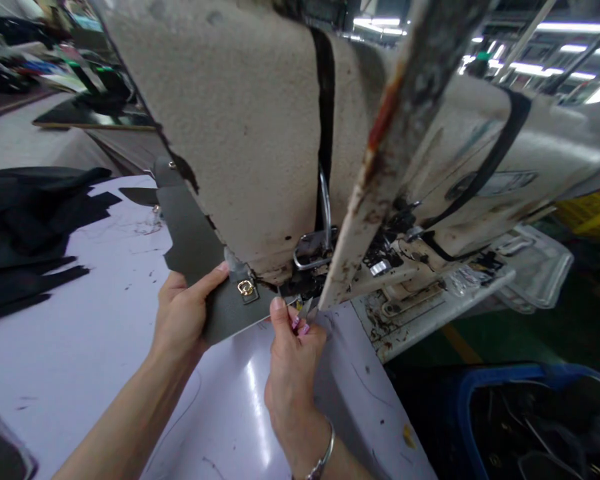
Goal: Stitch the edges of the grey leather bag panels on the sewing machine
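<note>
A dark grey-green leather-like panel [190, 233] reaches under the head of a large beige sewing machine [240, 120]. My left hand [183, 310] grips the panel's near side, thumb on top and fingers hidden beneath. Just right of that thumb, a small tab with a gold-coloured metal buckle [246, 288] is fixed to the panel. My right hand [295, 353] pinches the panel's corner by the machine's needle area. Tucked in the same hand is a pair of small thread snips [305, 310], pink at the handle, blades pointing up. The stitching point is hidden behind the machine.
A rusty, paint-chipped bar [370, 173] slants down close in front of the machine. Black fabric pieces [25, 227] lie on the white tabletop [95, 333] at left. Low on the right stands a blue bin [463, 407]; a clear plastic tray [540, 267] sits behind the machine bed.
</note>
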Available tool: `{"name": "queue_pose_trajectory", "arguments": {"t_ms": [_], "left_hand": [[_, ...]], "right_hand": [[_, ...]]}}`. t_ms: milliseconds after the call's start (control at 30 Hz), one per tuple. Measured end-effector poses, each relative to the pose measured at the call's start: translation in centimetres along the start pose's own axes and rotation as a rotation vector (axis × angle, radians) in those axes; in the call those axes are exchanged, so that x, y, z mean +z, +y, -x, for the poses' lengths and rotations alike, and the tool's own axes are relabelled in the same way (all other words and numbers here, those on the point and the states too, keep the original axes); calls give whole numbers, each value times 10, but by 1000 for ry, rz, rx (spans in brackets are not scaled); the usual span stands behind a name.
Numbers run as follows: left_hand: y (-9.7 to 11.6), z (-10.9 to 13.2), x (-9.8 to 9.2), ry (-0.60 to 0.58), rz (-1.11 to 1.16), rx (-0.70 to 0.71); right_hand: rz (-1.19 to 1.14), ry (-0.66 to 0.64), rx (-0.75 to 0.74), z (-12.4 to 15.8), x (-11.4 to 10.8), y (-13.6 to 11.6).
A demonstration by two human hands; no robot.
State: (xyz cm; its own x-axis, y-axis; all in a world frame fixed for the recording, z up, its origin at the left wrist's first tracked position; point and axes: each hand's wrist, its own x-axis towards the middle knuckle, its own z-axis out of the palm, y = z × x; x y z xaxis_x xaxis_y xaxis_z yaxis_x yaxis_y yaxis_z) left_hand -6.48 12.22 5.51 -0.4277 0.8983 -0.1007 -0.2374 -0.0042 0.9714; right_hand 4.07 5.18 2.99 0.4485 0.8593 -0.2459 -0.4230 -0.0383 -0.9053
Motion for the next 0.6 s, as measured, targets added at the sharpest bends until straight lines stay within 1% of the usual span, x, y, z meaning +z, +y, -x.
{"name": "queue_pose_trajectory", "arguments": {"t_ms": [100, 200, 333, 433, 500, 600], "left_hand": [[-3, -2, -2, 10, -2, 16], [-5, 1, -4, 34, 13, 14], [-1, 10, -4, 57, 27, 10], [4, 19, -2, 101, 51, 7], [7, 27, -1, 116, 70, 2], [10, 41, 0, 146, 66, 1]], "right_hand": [[1, 33, 2, -1, 3, 2], [8, 28, -7, -3, 3, 2], [46, -8, -76, -5, 1, 0], [82, 18, -106, -5, -1, -4], [78, 27, -92, -4, -2, -7], [30, -18, -14, -3, -6, -14]]}}
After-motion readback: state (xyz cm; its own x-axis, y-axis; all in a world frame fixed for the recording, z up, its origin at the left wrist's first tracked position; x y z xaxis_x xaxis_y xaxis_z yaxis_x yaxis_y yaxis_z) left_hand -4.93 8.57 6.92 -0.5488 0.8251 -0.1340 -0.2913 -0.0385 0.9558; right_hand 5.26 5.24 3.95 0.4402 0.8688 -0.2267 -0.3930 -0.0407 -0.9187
